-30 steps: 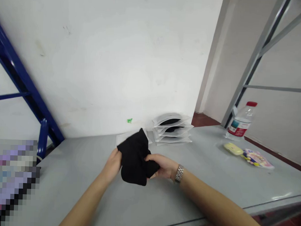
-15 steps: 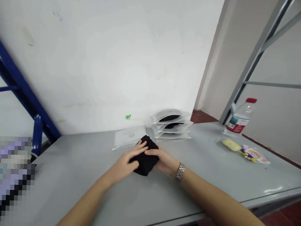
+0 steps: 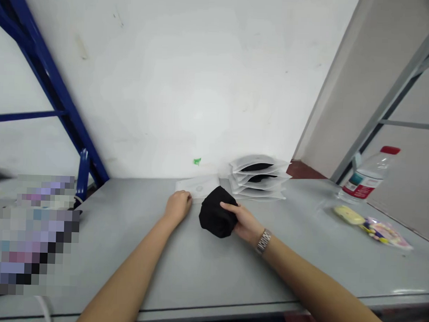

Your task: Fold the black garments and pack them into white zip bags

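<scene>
My right hand [image 3: 245, 223] is closed around a folded black cloth bundle [image 3: 218, 213], held just above the table, thumb on top. Behind the bundle a frosted plastic zip bag [image 3: 203, 181] lies flat near the wall, partly covered by the bundle. At that bag's left edge is my left hand [image 3: 178, 206], its fingers curled over the near corner. To the right stands a stack of frosted zip bags [image 3: 259, 181] with black cloth showing inside several of them.
The grey table [image 3: 182, 277] meets a white wall [image 3: 203, 85]. On the right are a red-capped water bottle [image 3: 368, 178], a yellow item [image 3: 348, 215] and a colourful packet [image 3: 388, 233]. A blurred-out area [image 3: 29, 239] fills the left side, beside a blue metal frame [image 3: 62, 90].
My left hand has let go of the black cloth and moved up and left to the flat zip bag. My right hand keeps hold of the cloth. The whole view has shifted.
</scene>
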Demonstrator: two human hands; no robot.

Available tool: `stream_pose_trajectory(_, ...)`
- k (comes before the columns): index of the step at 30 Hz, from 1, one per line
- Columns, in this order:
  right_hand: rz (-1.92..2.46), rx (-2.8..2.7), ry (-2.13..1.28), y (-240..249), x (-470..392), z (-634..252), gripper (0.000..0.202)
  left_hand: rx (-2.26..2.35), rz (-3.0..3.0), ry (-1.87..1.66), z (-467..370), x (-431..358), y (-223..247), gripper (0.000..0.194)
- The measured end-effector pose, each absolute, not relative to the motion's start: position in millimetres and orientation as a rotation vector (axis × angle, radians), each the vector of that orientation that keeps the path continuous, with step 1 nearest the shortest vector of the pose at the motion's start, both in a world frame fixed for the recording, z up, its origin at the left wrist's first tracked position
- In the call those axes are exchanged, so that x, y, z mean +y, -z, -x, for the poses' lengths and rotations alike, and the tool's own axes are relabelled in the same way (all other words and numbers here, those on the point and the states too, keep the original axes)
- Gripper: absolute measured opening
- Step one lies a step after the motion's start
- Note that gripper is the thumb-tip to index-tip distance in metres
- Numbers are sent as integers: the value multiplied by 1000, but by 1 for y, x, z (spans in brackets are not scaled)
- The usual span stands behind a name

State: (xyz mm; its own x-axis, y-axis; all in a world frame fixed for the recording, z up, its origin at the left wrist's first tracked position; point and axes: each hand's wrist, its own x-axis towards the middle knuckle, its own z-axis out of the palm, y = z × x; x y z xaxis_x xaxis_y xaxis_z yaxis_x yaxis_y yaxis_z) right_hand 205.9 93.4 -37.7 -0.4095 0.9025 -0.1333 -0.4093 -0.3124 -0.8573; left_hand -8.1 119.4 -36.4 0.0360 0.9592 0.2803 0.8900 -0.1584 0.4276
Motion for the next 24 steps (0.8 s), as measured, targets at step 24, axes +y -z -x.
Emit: stream_pose_trajectory(24, 692, -1072, -1950, 30, 79, -203, 38, 2109, -1824, -1059, -27, 54, -8, 14)
